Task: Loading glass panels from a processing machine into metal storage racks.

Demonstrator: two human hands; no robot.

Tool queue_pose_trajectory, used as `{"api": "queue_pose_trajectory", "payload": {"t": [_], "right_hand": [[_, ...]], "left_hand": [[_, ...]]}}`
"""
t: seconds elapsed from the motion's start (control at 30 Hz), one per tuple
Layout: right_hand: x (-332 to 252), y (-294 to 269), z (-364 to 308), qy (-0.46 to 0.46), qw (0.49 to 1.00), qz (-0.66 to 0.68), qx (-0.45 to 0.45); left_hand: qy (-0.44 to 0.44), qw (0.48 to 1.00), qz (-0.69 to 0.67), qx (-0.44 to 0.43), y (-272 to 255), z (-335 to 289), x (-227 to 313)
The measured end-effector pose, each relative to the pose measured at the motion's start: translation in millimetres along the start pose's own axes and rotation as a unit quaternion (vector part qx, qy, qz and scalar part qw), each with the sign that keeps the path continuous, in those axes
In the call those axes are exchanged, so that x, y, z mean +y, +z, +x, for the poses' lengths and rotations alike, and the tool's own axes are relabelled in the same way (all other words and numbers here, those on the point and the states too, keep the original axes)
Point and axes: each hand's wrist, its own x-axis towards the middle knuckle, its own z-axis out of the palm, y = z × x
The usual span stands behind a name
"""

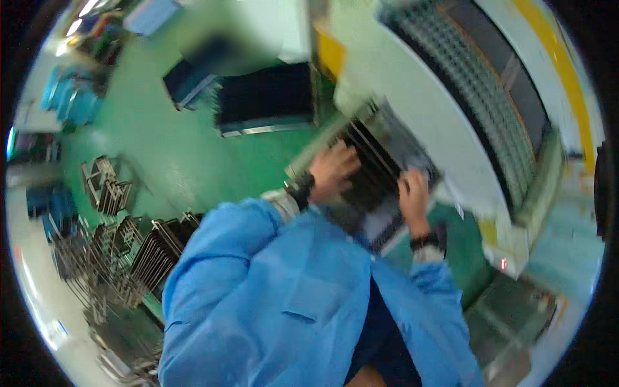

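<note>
A dark frame or rack with long parallel bars lies in front of me, slanting between my hands. Over its left side is my left hand, fingers spread and bent, holding nothing that I can see. My right hand is at the rack's right edge, its fingers curled in with the thumb close to them. What they pinch, if anything, is too blurred to make out. Beyond the right fingertips lies a grey, see-through-looking panel. Both wrists wear dark bands, and blue sleeves cover my arms.
At the right stands a white machine with a green-grey roller bed. Dark bins or carts stand ahead on the green floor. Several metal racks crowd the left. Teal chairs or covers are farther off.
</note>
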Motion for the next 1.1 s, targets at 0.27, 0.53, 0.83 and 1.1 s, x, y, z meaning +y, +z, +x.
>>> {"api": "queue_pose_trajectory", "payload": {"t": [0.27,0.53,0.83,1.1], "right_hand": [[2.5,-4.0,-2.6,0.072,0.996,-0.012,-0.057],[27.6,21.0,-6.5,0.085,0.991,0.027,-0.099],[28.4,18.6,-2.3,0.137,0.982,0.067,-0.114],[14.5,10.9,5.4,-0.065,0.99,-0.052,-0.116]], "left_hand": [[-0.024,0.998,-0.034,-0.047,2.9,-5.1,4.7],[-0.036,0.999,-0.025,-0.028,5.2,-16.2,13.7],[-0.031,0.999,-0.037,-0.001,12.9,-12.0,5.0],[-0.036,0.998,-0.042,0.023,19.8,-20.0,1.1]]}}
